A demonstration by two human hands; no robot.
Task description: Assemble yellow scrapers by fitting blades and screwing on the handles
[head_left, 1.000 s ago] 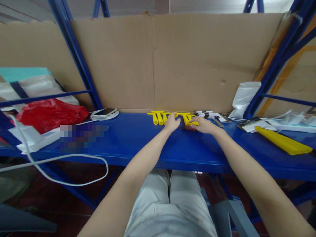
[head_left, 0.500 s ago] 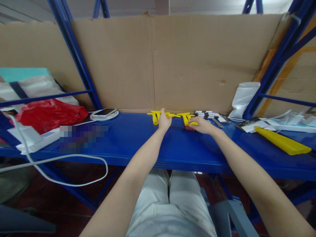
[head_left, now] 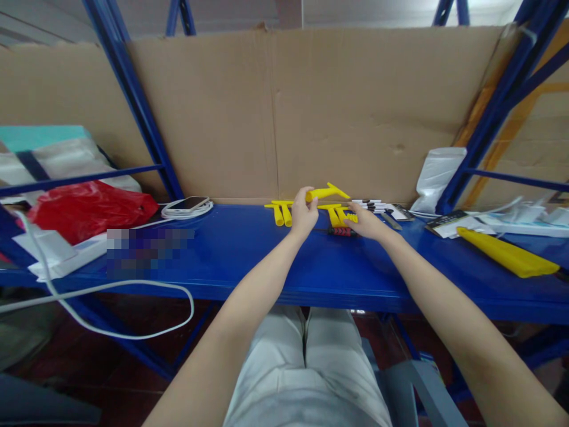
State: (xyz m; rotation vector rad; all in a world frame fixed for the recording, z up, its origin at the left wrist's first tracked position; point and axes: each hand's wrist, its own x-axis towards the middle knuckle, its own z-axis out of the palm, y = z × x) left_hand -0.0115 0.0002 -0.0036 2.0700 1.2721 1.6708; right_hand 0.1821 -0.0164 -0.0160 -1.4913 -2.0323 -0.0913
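Note:
My left hand (head_left: 306, 214) is closed around the thick round handle of a yellow T-shaped scraper (head_left: 328, 193), raised above the blue shelf (head_left: 249, 249). Its crosspiece points right. My right hand (head_left: 367, 222) is closed at a ribbed yellow piece (head_left: 350, 218), low over the shelf; the fingers partly hide it. Left of that hand lies another yellow T-shaped scraper (head_left: 333, 218), beside a red-and-black tool handle (head_left: 341, 232). Two more yellow T-shaped scrapers (head_left: 278, 216) rest side by side left of my left hand, near the cardboard.
Cardboard (head_left: 213, 112) stands along the back. White-and-black pens (head_left: 371, 205) and a yellow sheath-like object (head_left: 507, 252) lie to the right. At left are a phone (head_left: 191, 204) on a coiled cable, a red bag (head_left: 89, 210) and a white cable (head_left: 146, 337) hanging over the edge.
My left hand has lifted one yellow scraper off the shelf and moved slightly right. My right hand has shifted a little right, and more of the red-and-black handle shows.

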